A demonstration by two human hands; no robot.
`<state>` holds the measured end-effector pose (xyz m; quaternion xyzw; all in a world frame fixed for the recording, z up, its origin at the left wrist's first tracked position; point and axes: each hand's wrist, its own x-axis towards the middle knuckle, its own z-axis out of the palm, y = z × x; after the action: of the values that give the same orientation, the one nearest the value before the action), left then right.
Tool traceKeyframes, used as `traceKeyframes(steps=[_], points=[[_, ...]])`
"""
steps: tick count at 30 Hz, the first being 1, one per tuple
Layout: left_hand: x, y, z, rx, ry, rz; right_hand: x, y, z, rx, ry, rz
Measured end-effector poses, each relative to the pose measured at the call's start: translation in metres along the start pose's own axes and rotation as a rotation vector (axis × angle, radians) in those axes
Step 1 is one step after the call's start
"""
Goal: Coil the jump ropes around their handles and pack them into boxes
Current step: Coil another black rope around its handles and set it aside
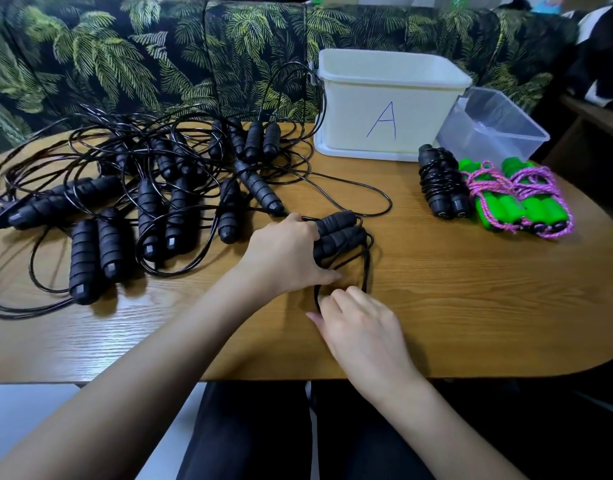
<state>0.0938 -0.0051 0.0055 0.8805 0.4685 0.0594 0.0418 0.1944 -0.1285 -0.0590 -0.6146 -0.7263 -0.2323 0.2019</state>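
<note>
My left hand (287,252) grips a pair of black foam handles (336,233) lying side by side on the wooden table (471,289). Their thin black cord (365,268) loops toward me, and my right hand (360,327) pinches that loop near its lower end. A tangled heap of black jump ropes (142,195) with several handles covers the table's left half. One coiled black rope (442,183) and two coiled green-handled ropes with pink cord (516,199) lie at the right. A white box marked "A" (388,109) stands at the back.
A clear plastic box (495,126) leans beside the white box at the back right. A leaf-patterned sofa (125,57) runs behind the table. The table's rounded front edge (436,375) is just above my lap.
</note>
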Motion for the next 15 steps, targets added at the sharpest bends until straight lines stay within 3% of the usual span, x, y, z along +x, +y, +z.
traceKeyframes(steps=[3,9,15], points=[[0.004,0.003,0.001,-0.039,0.043,-0.020,0.001,0.007,-0.001,-0.008,-0.010,-0.027],[0.001,-0.017,0.021,-0.359,0.116,0.051,0.011,0.049,-0.003,0.094,-0.125,-0.080],[0.002,-0.025,0.043,-0.278,0.109,0.079,0.011,0.105,-0.004,0.153,-0.238,-0.110]])
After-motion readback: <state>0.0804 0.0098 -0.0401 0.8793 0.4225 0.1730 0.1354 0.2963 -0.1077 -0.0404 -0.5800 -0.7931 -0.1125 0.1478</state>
